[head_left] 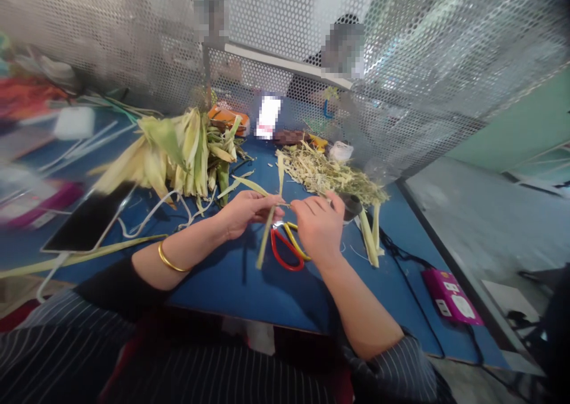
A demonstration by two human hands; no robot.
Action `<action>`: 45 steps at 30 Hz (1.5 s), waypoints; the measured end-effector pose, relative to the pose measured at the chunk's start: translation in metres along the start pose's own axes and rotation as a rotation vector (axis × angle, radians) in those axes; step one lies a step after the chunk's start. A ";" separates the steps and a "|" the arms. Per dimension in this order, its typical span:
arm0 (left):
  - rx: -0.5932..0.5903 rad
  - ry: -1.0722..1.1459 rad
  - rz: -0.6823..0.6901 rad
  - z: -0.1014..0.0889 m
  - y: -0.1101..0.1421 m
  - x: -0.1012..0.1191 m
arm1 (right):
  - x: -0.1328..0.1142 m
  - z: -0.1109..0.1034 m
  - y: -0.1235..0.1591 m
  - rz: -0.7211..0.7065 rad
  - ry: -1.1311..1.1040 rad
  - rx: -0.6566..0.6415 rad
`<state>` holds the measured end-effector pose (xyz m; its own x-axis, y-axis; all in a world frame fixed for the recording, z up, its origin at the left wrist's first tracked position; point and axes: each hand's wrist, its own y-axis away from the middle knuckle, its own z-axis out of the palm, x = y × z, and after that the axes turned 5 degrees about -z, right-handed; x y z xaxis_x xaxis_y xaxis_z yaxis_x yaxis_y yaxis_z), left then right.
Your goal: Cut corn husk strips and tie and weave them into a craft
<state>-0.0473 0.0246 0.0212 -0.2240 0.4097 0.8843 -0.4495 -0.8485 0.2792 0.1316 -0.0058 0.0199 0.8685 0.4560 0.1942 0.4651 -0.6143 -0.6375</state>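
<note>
My left hand (244,213) and my right hand (319,226) meet over the blue table (249,288), both pinched on crossed pale green leaf strips (269,220). One strip hangs down toward me, another points up and away. Under my hands lie scissors with red and yellow handles (287,251). A gold bangle (169,261) is on my left wrist.
A heap of green-yellow leaves (173,152) lies at the left back, a pile of shredded scraps (329,172) at the right back. A dark tablet (89,220) with white cables sits left. A pink device (450,296) with a black cable lies right. Perforated metal screens (401,66) wall the table.
</note>
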 end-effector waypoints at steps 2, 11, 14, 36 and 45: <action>-0.046 0.047 -0.013 -0.001 0.001 0.002 | 0.004 -0.002 -0.001 0.042 0.000 0.056; 0.072 0.122 0.139 0.006 -0.004 -0.008 | -0.014 0.002 0.001 0.375 -0.744 -0.196; 0.061 0.106 0.135 0.009 -0.002 -0.007 | -0.018 0.006 0.001 0.501 -0.967 -0.258; 0.156 -0.770 0.420 -0.014 -0.003 0.012 | 0.005 0.001 0.000 0.243 -0.508 -0.186; -0.009 -0.307 0.152 -0.003 -0.004 0.002 | 0.006 0.003 0.000 0.149 -0.626 -0.272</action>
<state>-0.0489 0.0297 0.0206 -0.0188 0.1575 0.9873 -0.4391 -0.8885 0.1334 0.1364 -0.0017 0.0189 0.7024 0.5896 -0.3987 0.4461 -0.8012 -0.3989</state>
